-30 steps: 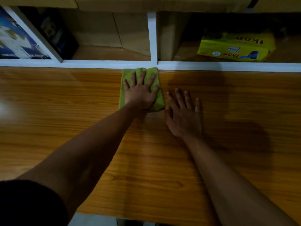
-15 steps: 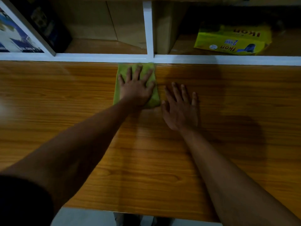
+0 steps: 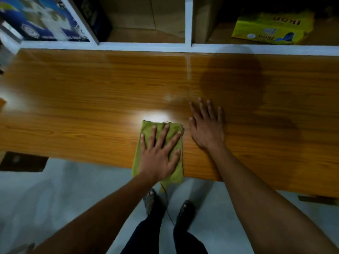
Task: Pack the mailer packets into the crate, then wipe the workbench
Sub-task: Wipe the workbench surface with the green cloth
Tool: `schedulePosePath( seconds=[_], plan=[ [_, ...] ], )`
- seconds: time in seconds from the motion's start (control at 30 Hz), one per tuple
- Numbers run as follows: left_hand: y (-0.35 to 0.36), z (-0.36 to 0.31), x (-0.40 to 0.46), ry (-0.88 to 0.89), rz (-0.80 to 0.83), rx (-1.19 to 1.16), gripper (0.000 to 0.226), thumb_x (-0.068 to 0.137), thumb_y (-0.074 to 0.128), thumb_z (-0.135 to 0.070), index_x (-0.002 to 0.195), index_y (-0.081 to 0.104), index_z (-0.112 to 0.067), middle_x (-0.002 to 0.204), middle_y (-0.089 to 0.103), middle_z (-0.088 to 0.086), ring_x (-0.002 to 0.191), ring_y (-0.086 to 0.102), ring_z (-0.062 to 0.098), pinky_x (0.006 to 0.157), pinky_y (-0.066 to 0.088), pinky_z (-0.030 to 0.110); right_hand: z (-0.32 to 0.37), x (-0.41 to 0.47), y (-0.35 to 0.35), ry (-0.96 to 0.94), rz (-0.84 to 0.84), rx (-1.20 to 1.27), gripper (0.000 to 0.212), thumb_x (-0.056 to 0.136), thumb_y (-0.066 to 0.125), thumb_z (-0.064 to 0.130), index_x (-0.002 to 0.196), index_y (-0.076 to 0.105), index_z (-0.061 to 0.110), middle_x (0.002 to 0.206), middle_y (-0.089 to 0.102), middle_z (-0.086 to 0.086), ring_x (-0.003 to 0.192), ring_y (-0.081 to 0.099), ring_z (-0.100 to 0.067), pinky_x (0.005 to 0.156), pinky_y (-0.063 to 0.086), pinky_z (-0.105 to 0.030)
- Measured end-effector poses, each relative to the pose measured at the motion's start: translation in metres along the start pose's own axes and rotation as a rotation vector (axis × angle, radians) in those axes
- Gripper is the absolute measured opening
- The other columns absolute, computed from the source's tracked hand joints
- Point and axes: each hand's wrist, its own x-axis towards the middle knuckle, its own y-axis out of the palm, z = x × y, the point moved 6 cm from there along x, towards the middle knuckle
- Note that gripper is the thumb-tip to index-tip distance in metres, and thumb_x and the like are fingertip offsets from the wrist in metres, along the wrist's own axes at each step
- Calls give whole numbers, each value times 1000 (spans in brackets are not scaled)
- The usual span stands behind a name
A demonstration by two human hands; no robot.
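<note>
The green cloth (image 3: 159, 142) lies at the near edge of the desk (image 3: 91, 107), its long axis running from the far side toward the person, and its near end hangs just over that edge. The left hand (image 3: 159, 153) lies flat on top of it, the fingers (image 3: 166, 133) straight and spread, pressing rather than gripping; they point toward the shelf, in line with the cloth's length. So the cloth is directly under the left palm, and the unwiped expanse of wood stretches away in front of those fingertips and to both sides.

The right hand (image 3: 206, 125) rests flat on bare wood just beside the cloth's right edge, fingers released and splayed, holding nothing. It looks like a brace, not a working hand.

No mailer packets or crate show in this view, so the packing step is probably finished and the wiping is in hand. The next stroke likely calls for a push away from the body or a shift sideways, since the cloth has no desk left behind it. A thin cord (image 3: 166, 197) dangles below the cloth's overhanging end.
</note>
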Motion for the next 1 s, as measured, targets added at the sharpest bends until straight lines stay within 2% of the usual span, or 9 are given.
schedulePosePath(
  seconds=[0.1, 0.27, 0.37, 0.43, 0.5, 0.63, 0.73, 0.9, 1.0],
  plan=[
    [-3, 4, 28, -4, -15, 4, 64, 106, 11, -72, 164, -11, -55, 177, -18, -7, 162, -21, 34, 124, 0, 72, 1, -6, 4, 21, -28, -11, 63, 108, 9, 55, 167, -6, 39, 177, -13, 3, 163, -12, -26, 128, -2, -62],
    [-21, 12, 166, -48, -58, -25, 67, 102, 13, -75, 165, 5, -54, 179, -4, -6, 164, -9, 37, 124, -2, 73, 0, 0, 13, 16, -82, -10, 62, 108, 10, 55, 167, -2, 42, 177, -7, 4, 164, -6, -26, 129, -1, -61],
    [-30, 13, 214, -49, -20, 11, 70, 100, 12, -75, 166, 4, -53, 179, -4, -3, 164, -6, 38, 124, 0, 74, -1, -2, 14, 19, -93, -12, 62, 109, 14, 54, 168, 2, 41, 177, -7, 5, 164, -6, -25, 129, -2, -60],
    [-28, 12, 200, -35, -41, 0, 69, 101, 13, -73, 166, 6, -52, 179, -2, -4, 164, -5, 36, 124, 2, 73, -1, -1, 12, 18, -87, -25, 61, 109, 14, 54, 168, 2, 41, 177, -6, 5, 164, -6, -24, 129, -1, -60],
    [-18, 7, 150, -18, -57, -33, 66, 104, 14, -72, 166, 9, -52, 179, -1, -5, 164, -6, 34, 125, 3, 71, 0, -1, 9, 20, -86, -23, 61, 108, 14, 54, 168, 4, 42, 178, -2, 5, 164, -3, -25, 129, 2, -61],
    [-1, -5, 32, 12, -6, -21, 64, 106, 11, -72, 165, -6, -53, 178, -12, -5, 163, -17, 33, 125, 0, 71, 3, -5, 6, 30, -42, -13, 63, 108, 10, 56, 168, 0, 40, 178, -8, 4, 164, -8, -25, 129, 1, -61],
    [0, -4, 20, 7, -1, -12, 64, 106, 10, -73, 164, -10, -54, 178, -16, -6, 162, -20, 34, 125, -1, 72, 3, -6, 5, 25, -33, -14, 64, 108, 9, 57, 168, -5, 39, 177, -13, 3, 163, -12, -26, 129, -1, -62],
    [-12, 8, 148, -18, -64, -32, 67, 103, 11, -77, 166, 5, -54, 178, -8, -7, 163, -13, 35, 123, -4, 73, 1, -4, 12, 24, -71, -13, 62, 108, 11, 55, 167, -2, 42, 177, -11, 5, 164, -8, -25, 129, -2, -60],
    [-26, 9, 221, -46, -48, -21, 69, 101, 12, -75, 166, 4, -54, 179, -5, -4, 163, -8, 38, 122, -2, 76, 0, -2, 14, 22, -83, -8, 61, 109, 14, 54, 168, 5, 41, 177, -8, 7, 164, -7, -23, 129, -1, -59]
  ],
)
